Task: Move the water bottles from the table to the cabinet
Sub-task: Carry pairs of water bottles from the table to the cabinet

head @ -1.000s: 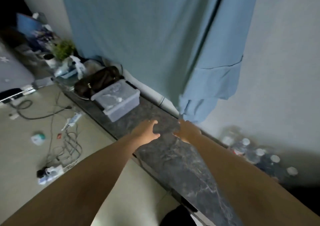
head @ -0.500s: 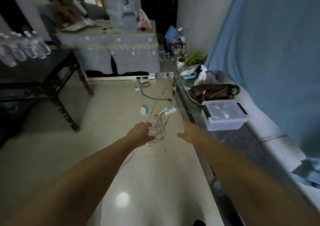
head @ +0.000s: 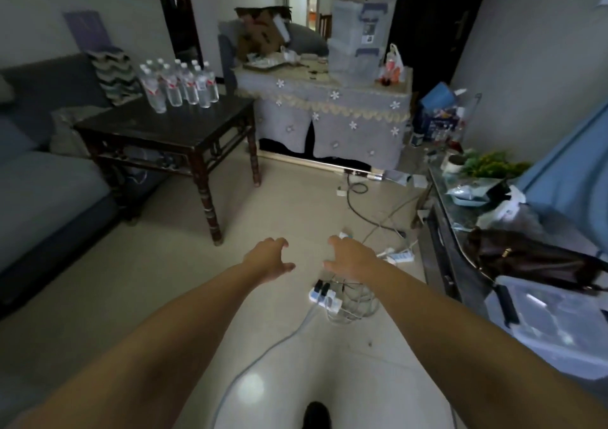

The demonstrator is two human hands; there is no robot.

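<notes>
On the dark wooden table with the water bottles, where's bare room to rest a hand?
The water bottles crowd the far left corner of the dark wooden table. The rest of the top shows bare: the near half toward the floor and the right side toward the cloth-covered table. Both hands hold nothing.

Dim living room with pale walls and a glossy cream tiled floor (head: 158,297).
A grey fabric sofa (head: 39,178) lines the left wall; a grey flower-trimmed cloth-covered table (head: 329,122) stands at the back; a blue curtain (head: 566,178) hangs on the right.
</notes>
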